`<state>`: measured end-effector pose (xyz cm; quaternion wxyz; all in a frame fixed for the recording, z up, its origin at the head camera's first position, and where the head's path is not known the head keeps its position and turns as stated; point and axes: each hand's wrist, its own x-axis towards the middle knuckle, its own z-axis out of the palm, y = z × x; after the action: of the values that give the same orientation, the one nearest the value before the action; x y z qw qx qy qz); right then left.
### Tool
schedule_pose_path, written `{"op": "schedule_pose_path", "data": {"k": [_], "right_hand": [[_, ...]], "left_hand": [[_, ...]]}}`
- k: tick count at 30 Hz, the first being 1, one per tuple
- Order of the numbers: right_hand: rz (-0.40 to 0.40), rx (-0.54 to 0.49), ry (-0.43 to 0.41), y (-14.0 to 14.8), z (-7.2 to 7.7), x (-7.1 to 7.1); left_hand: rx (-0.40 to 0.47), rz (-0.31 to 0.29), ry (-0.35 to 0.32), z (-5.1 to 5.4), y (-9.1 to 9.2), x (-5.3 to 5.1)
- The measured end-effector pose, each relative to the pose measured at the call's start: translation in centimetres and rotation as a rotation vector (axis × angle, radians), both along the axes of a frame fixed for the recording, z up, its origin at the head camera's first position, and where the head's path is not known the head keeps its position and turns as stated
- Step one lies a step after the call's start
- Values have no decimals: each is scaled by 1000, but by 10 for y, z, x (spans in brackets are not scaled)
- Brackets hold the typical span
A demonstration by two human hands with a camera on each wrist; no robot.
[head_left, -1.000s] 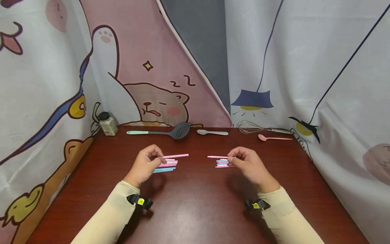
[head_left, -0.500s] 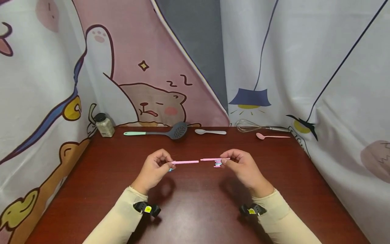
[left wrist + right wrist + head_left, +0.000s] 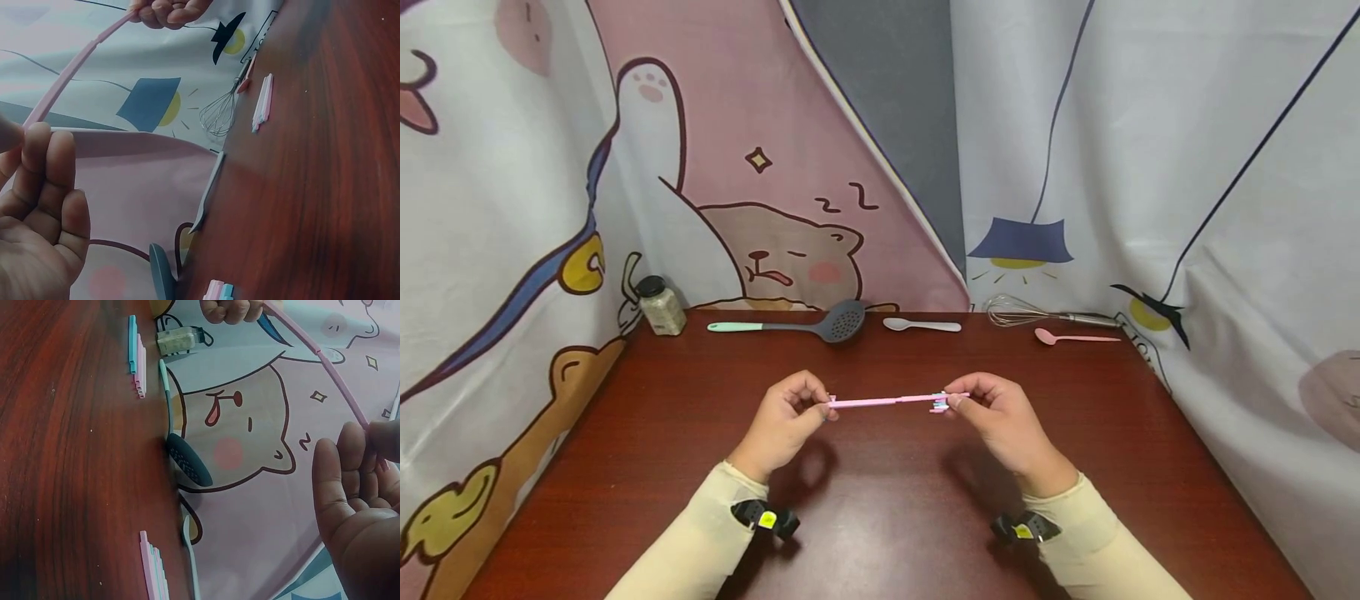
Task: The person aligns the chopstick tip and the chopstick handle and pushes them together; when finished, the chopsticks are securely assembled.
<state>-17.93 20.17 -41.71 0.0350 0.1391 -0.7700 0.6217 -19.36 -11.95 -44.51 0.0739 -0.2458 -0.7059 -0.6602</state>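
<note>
In the head view my left hand [image 3: 784, 422] pinches a pink stick [image 3: 865, 403] by its left end. My right hand [image 3: 1011, 425] pinches a thinner pink stick [image 3: 919, 398] whose tip meets the first one, making a nearly straight line above the table. The right wrist view shows the joint [image 3: 320, 353] with the two end to end. On the table beyond the hands lie two groups of sticks: pink and blue ones [image 3: 132, 347] on the left, and pink, white and blue ones [image 3: 264, 103] on the right, both partly hidden by the hands in the head view.
Along the back edge of the brown table [image 3: 880, 517] are a lidded jar [image 3: 662, 308], a slotted spatula [image 3: 842, 322], a pale spoon [image 3: 922, 325], a whisk [image 3: 1045, 315] and a pink spoon [image 3: 1075, 338]. Printed cloth hangs behind.
Both hands have moved inward. The two pink sticks, apart with a gap between their tips before, now meet end to end.
</note>
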Motion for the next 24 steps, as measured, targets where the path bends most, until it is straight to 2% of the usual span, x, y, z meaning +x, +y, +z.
{"op": "schedule_pose_path", "data": {"k": [6, 13, 19, 24], "right_hand": [[4, -9, 8, -1, 0, 1], [2, 42, 13, -1, -2, 0], [-27, 112, 36, 0, -2, -1], [-35, 121, 37, -1, -1, 0]], "left_hand": [[17, 8, 5, -2, 3, 1], [40, 25, -2, -2, 5, 2], [54, 33, -20, -3, 6, 1], [91, 26, -56, -5, 7, 2]]}}
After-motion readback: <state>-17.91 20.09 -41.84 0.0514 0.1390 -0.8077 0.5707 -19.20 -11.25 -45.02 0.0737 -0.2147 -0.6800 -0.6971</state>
